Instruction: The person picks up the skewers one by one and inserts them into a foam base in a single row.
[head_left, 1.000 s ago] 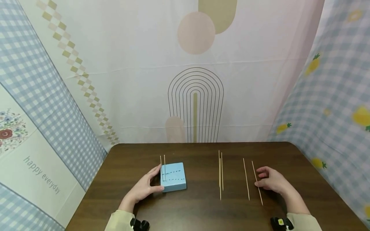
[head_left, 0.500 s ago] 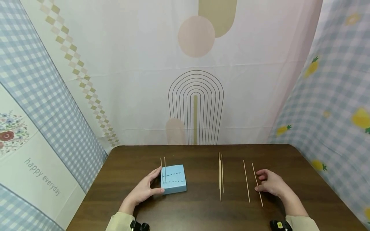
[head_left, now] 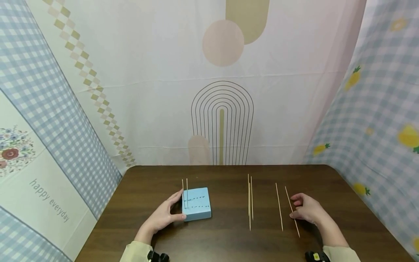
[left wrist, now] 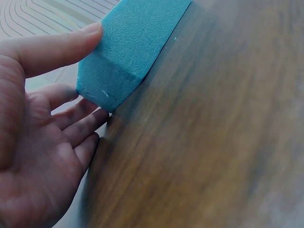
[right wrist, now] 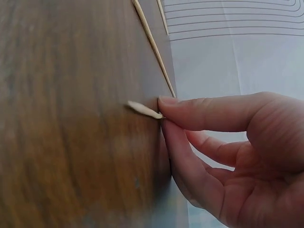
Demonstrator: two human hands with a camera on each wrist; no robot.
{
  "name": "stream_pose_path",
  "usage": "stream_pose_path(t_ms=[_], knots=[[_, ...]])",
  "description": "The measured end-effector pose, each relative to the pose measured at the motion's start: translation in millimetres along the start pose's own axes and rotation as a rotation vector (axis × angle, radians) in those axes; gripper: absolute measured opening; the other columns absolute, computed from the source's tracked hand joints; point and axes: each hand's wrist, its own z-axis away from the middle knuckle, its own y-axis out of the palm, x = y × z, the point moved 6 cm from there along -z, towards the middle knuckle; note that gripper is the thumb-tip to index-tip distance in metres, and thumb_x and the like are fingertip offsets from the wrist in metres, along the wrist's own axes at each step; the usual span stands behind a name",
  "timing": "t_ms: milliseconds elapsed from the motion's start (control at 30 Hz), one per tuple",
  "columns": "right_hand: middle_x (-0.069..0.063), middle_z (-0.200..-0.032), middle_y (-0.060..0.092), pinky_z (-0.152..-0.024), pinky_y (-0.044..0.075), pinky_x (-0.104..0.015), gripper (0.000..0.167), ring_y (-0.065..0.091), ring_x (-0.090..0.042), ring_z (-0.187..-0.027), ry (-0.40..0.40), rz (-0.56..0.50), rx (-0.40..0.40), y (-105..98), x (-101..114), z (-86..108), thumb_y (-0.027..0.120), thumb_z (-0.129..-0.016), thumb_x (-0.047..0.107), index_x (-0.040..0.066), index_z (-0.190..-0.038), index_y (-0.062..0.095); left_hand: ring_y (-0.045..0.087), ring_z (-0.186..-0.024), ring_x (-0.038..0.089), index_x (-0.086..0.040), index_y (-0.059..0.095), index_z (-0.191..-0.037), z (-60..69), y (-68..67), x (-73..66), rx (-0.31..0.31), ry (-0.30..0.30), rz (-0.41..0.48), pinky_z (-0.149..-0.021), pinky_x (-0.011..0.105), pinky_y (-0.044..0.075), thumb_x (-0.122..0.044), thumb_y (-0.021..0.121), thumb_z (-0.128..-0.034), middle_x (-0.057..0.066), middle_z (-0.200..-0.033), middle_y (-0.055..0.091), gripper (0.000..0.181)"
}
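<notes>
A light blue foam block with rows of small dark holes lies on the table at left. Two thin wooden skewers stand upright from its left side. My left hand grips the block's left end, thumb at the near corner and fingers along the far side; the left wrist view shows the thumb on the block. At right, my right hand pinches a wooden skewer between thumb and index finger. In the right wrist view, the skewer's pointed end sticks out past the fingertips.
One loose skewer lies just left of the right hand. Several more skewers lie close together near the middle of the brown wooden table. Patterned cloth hangs behind the table and at both sides.
The head view has tilted slightly, so everything sits a little lower. The pinched skewer's near end has shifted slightly right. My left hand stays on the foam block.
</notes>
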Motion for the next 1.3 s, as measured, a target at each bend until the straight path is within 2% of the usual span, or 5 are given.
stream_pose_path(t_ms=[267, 467, 733, 1033, 1300], knots=[[-0.031, -0.124, 0.055, -0.075, 0.062, -0.040, 0.071, 0.062, -0.039, -0.110, -0.003, -0.006, 0.001, -1, 0, 3.0, 0.084, -0.079, -0.012, -0.016, -0.140, 0.047, 0.019, -0.159, 0.046, -0.003, 0.029, -0.169, 0.3, 1.4, 2.7, 0.005, 0.007, -0.012, -0.121, 0.070, 0.020, -0.032, 0.087, -0.0905, 0.023, -0.173, 0.026, 0.102], [-0.033, -0.125, 0.055, -0.076, 0.061, -0.040, 0.075, 0.064, -0.032, -0.102, -0.020, -0.018, 0.049, -2, 1, 4.3, 0.076, -0.081, -0.010, -0.018, -0.147, 0.041, 0.018, -0.160, 0.044, -0.004, 0.029, -0.169, 0.3, 0.5, 1.4, 0.010, 0.001, -0.006, -0.122, 0.068, 0.019, -0.030, 0.088, -0.0905, 0.021, -0.174, 0.026, 0.101], [-0.029, -0.121, 0.065, -0.080, 0.060, -0.034, 0.048, 0.067, -0.024, -0.101, -0.050, -0.045, 0.096, -7, 1, 5.7, 0.067, -0.090, -0.002, -0.023, -0.132, 0.057, 0.019, -0.161, 0.042, -0.004, 0.032, -0.168, 0.5, -0.7, -1.5, 0.005, -0.002, 0.011, -0.123, 0.066, 0.018, -0.025, 0.089, -0.0896, 0.020, -0.173, 0.028, 0.099], [-0.014, -0.105, 0.063, -0.074, 0.063, -0.038, 0.047, 0.063, -0.020, -0.083, 0.047, -0.214, 0.144, -7, -3, 9.8, 0.058, -0.105, 0.006, -0.016, -0.144, 0.046, 0.019, -0.160, 0.043, -0.005, 0.029, -0.169, -1.2, 0.7, 2.0, 0.007, -0.003, -0.014, -0.122, 0.068, 0.020, -0.032, 0.087, -0.0902, 0.019, -0.174, 0.026, 0.102], [-0.019, -0.113, 0.064, -0.077, 0.064, -0.046, 0.049, 0.067, -0.023, -0.087, 0.042, -0.273, 0.166, -6, 4, 13.9, 0.054, -0.110, 0.011, -0.012, -0.151, 0.039, 0.019, -0.160, 0.043, -0.005, 0.028, -0.170, -0.9, 1.8, 1.8, 0.015, 0.002, -0.006, -0.122, 0.068, 0.020, -0.035, 0.087, -0.0902, 0.018, -0.174, 0.025, 0.103]])
